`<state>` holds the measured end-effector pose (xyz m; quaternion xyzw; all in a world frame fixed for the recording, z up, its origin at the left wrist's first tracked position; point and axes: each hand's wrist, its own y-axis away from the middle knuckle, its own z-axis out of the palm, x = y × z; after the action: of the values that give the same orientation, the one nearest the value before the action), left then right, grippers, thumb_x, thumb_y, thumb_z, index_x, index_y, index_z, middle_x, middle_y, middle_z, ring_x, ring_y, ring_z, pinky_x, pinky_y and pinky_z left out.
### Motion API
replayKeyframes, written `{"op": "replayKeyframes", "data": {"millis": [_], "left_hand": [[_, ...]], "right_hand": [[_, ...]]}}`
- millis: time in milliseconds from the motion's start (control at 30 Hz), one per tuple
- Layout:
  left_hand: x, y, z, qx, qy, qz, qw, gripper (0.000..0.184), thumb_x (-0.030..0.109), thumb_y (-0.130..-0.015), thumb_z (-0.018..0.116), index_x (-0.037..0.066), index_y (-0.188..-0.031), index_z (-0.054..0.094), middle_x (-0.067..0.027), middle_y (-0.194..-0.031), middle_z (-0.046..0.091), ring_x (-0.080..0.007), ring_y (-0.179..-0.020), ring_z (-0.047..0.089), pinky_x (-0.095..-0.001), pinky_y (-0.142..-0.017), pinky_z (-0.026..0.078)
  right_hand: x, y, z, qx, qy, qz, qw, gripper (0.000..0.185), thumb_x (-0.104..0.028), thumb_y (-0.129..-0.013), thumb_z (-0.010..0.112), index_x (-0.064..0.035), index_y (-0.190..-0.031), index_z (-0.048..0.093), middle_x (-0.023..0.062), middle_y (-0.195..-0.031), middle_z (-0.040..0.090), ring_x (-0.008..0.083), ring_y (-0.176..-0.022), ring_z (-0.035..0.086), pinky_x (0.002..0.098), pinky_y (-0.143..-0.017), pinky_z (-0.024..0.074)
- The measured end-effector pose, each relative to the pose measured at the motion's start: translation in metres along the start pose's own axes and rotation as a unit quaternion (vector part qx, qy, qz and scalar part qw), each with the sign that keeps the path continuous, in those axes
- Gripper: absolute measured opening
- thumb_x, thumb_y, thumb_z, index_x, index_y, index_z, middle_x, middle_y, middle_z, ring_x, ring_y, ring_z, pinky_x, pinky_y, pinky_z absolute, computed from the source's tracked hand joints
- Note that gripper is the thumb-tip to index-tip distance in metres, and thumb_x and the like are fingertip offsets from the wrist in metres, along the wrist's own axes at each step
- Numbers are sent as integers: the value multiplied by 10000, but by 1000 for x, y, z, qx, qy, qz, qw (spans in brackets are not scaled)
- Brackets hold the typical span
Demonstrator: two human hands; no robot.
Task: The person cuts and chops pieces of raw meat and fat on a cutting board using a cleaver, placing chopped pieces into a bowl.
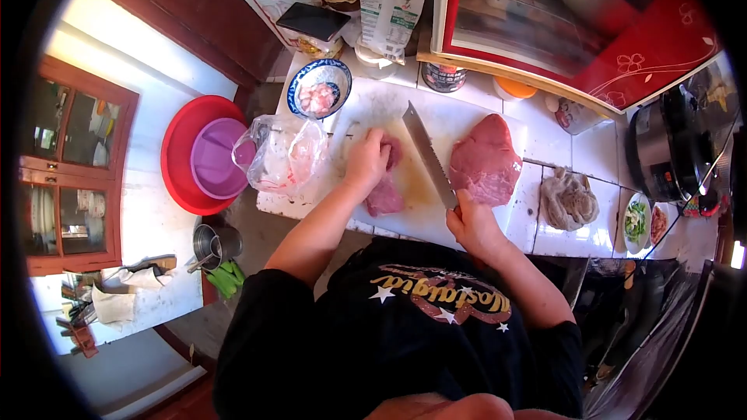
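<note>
On the white cutting board (pixel 424 225) lie two pieces of raw meat. My left hand (pixel 369 158) is closed on the smaller piece of meat (pixel 385 198), with its fingers over the upper end. The knife (pixel 426 148) is in my right hand (pixel 476 225), its wide blade slanting up and to the left between the two pieces, apart from my left hand. The larger piece of meat (pixel 486 159) lies just right of the blade. A blue-and-white bowl (pixel 320 88) with pale pieces in it stands at the board's upper left.
A clear plastic bag (pixel 284 157) lies left of the board, near red (pixel 175 157) and purple basins (pixel 222 157). Right of the board are a crumpled cloth (pixel 569 201) and a plate of chopped greens (pixel 636 222). A red-framed cabinet (pixel 576 23) stands behind.
</note>
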<state>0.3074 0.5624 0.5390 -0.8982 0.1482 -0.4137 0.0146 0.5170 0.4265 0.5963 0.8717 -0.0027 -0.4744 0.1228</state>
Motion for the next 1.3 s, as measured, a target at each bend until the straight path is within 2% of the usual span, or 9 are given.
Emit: {"op": "replayKeyframes", "data": {"millis": [67,367,700,833,900,1000,1067,1200,1300], "left_hand": [[2,0,-2,68,-102,57,991,154,154,-808,605,45,-917,606,-140,-843,638,-325,-787,617,-393,-708,489],[13,9,-2,-17,-168,10,986,150,166,-777,609,74,-893,633,-129,-834,637,-354,-756,613,-452,-675,492],[8,9,4,19,-130,-17,991,138,140,-760,601,87,-883,635,-122,-835,639,-349,-768,618,-457,-654,493],[13,9,-7,-12,-122,12,992,126,108,-745,620,80,-867,635,-149,-843,633,-352,-773,613,-429,-672,490],[5,12,-5,-6,-81,46,996,127,111,-757,614,91,-881,626,-136,-842,633,-347,-769,613,-427,-663,489],[4,14,-1,61,-93,51,992,110,137,-757,601,90,-857,605,-137,-811,617,-331,-720,612,-450,-629,485],[3,13,4,48,-109,22,993,129,134,-764,606,85,-882,591,-140,-829,624,-336,-747,613,-446,-643,485],[5,8,5,13,-138,-13,990,149,138,-769,614,63,-890,570,-154,-860,629,-345,-751,615,-451,-653,486],[1,10,5,22,-142,20,989,162,145,-768,609,54,-898,573,-160,-871,628,-350,-742,613,-453,-651,487]], "right_hand": [[-5,2,3,4,60,-31,998,178,-127,-823,539,8,-864,431,258,-633,563,441,-644,574,504,-592,459],[-24,7,22,3,193,-64,979,172,-142,-824,534,9,-850,456,239,-752,609,393,-609,607,463,-584,503],[-43,-46,39,-36,231,-28,972,201,-157,-849,493,38,-891,474,246,-699,614,398,-641,627,472,-601,515],[-22,-100,55,38,212,-88,973,234,-156,-853,512,53,-939,451,263,-662,591,408,-622,613,492,-572,502],[-25,-99,50,72,205,-111,970,228,-153,-861,500,54,-947,453,261,-660,590,407,-616,612,486,-556,499],[-31,-70,31,-10,96,36,995,206,-164,-849,493,35,-901,473,287,-719,599,457,-652,595,507,-606,490],[-31,-40,23,26,43,-17,999,209,-163,-842,517,33,-887,463,288,-695,586,461,-657,586,514,-611,477],[-39,-4,13,-25,115,-5,993,207,-159,-837,533,27,-890,459,279,-672,580,453,-644,586,511,-603,479],[-39,2,15,-41,178,-23,983,211,-157,-833,534,28,-897,453,267,-666,586,441,-631,592,509,-591,484]]}}
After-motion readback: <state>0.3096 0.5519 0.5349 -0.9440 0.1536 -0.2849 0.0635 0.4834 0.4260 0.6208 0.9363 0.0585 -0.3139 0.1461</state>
